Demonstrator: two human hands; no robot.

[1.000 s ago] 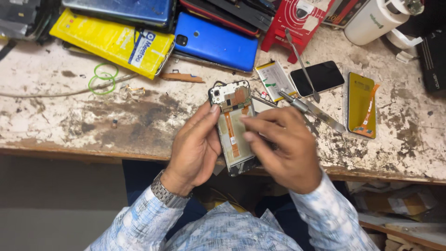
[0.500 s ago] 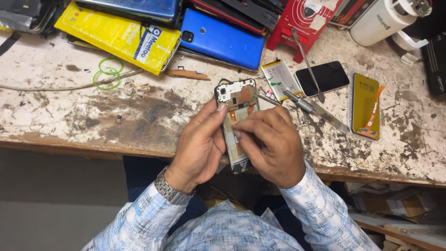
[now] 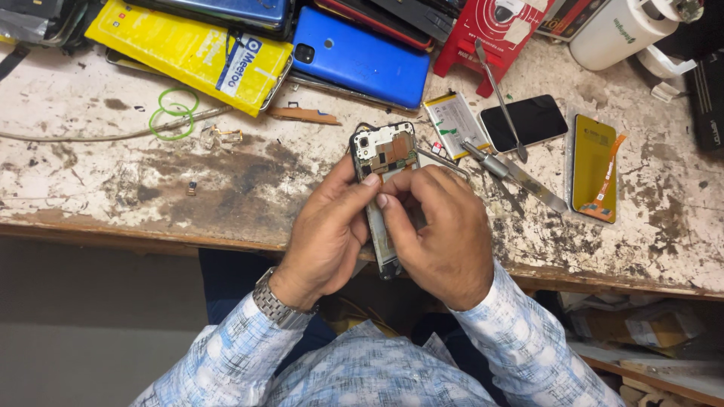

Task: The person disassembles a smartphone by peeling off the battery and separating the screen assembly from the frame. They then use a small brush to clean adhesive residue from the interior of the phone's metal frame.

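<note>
Over the near edge of the worn workbench (image 3: 113,188), an opened phone (image 3: 385,162) with its back cover off is clamped between both hands. Its left hand (image 3: 328,234) grips the left side, the right hand (image 3: 441,234) covers the lower right, and their thumb tips meet on the exposed insides. At 1 o'clock from the phone lie a loose battery (image 3: 452,124), a metal tool (image 3: 516,169) and a dark phone (image 3: 524,122); at 3 o'clock, a yellow screen part (image 3: 593,166). At 12 o'clock sits a blue phone (image 3: 362,64), at 10 o'clock a yellow package (image 3: 188,53). Fingers hide the phone's lower half; what the thumbs press is unclear.
</note>
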